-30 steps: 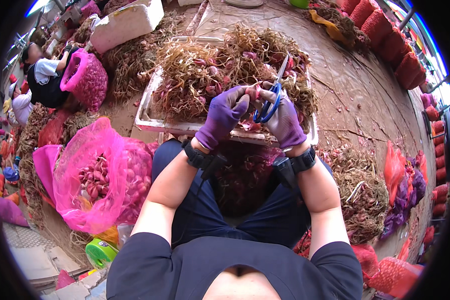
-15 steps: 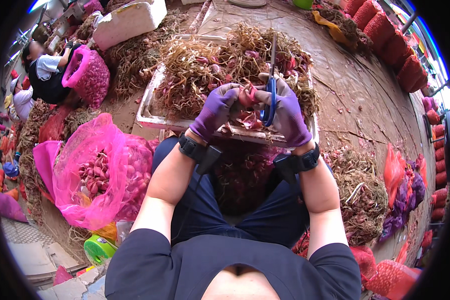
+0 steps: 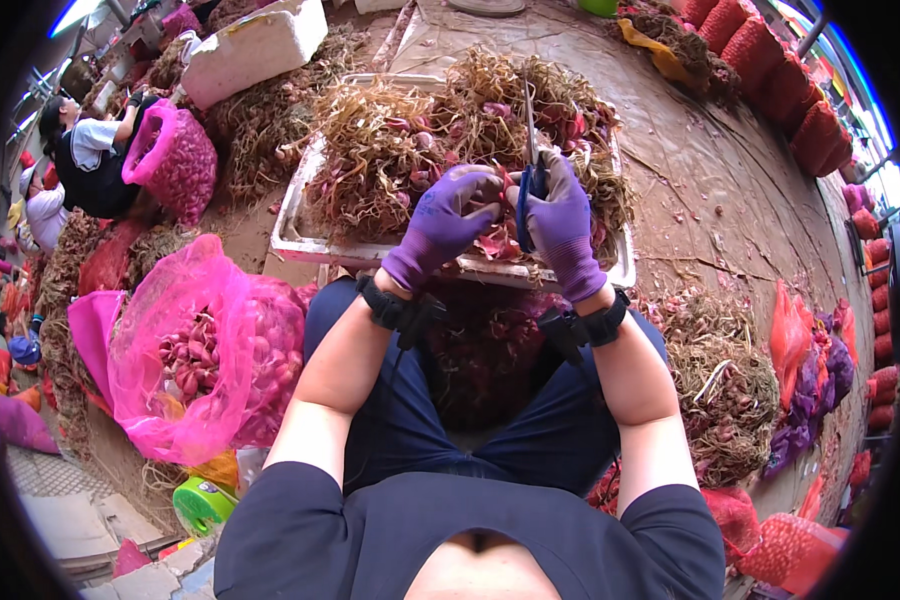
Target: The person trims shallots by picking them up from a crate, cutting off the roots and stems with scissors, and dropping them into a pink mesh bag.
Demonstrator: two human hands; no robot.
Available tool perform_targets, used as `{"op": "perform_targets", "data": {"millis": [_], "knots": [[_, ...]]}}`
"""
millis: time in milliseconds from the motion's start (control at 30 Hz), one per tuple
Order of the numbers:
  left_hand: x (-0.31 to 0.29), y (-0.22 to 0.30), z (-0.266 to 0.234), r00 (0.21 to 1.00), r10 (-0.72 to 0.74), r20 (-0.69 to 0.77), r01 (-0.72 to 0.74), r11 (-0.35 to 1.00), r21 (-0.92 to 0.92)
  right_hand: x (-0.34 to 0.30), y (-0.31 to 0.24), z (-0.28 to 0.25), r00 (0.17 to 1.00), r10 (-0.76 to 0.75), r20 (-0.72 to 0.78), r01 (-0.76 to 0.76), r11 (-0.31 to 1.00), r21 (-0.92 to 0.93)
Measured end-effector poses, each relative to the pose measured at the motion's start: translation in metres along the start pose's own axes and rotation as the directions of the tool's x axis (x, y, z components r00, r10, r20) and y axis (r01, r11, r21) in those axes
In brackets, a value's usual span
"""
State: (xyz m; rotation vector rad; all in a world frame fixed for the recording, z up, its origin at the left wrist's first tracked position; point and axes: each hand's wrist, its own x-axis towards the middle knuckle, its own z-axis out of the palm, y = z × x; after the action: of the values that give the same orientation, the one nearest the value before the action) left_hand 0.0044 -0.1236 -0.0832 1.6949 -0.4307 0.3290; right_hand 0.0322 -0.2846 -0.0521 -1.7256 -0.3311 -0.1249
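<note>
My left hand (image 3: 442, 228), in a purple glove, is curled above the near side of a white foam tray (image 3: 288, 222). Its fingers are bent toward the thumb, with a bit of red at the fingertips too small to make out. Close beside it, my right hand (image 3: 562, 225), gloved alike, is closed round the blue handles of a pair of scissors (image 3: 524, 215), whose blades point away from me. Red shallots with dry, straw-like tops (image 3: 390, 145) fill the tray under both hands. Some loose reddish pieces lie just below my fingers.
At my left stands an open pink mesh bag (image 3: 185, 350) of trimmed shallots, with a green plastic thing (image 3: 202, 503) nearby. A heap of dried tops (image 3: 720, 390) lies at my right. Red filled sacks (image 3: 770, 80) line the far right. Another person (image 3: 95, 150) sits far left by a pink bag.
The reddish shallot seen between my hands is mostly out of sight. My right hand and the scissors have shifted left and turned, and my left hand has moved slightly right.
</note>
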Motion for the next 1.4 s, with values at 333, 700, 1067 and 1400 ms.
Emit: {"op": "perform_targets", "data": {"millis": [333, 700, 1067, 1400], "knots": [[-0.002, 0.008, 0.001, 0.98, 0.183, -0.083, -0.162, 0.964, 0.212, -0.004, 0.013, 0.016, 0.998, -0.031, -0.055, 0.034, 0.997, 0.063], [0.013, 0.001, -0.014, 0.947, -0.225, -0.227, 0.158, 0.947, -0.279, 0.007, -0.01, -0.016, 0.963, 0.268, 0.003, -0.231, 0.824, 0.517], [-0.019, 0.099, -0.066, 0.944, -0.206, -0.256, 0.283, 0.906, 0.314, 0.002, -0.002, -0.009, 0.986, 0.14, 0.087, -0.165, 0.865, 0.474], [-0.196, 0.219, -0.202, 0.857, -0.211, -0.47, 0.368, -0.389, 0.845, 0.0, 0.0, 0.002, 0.982, 0.104, 0.161, -0.161, 0.903, 0.399]]}}
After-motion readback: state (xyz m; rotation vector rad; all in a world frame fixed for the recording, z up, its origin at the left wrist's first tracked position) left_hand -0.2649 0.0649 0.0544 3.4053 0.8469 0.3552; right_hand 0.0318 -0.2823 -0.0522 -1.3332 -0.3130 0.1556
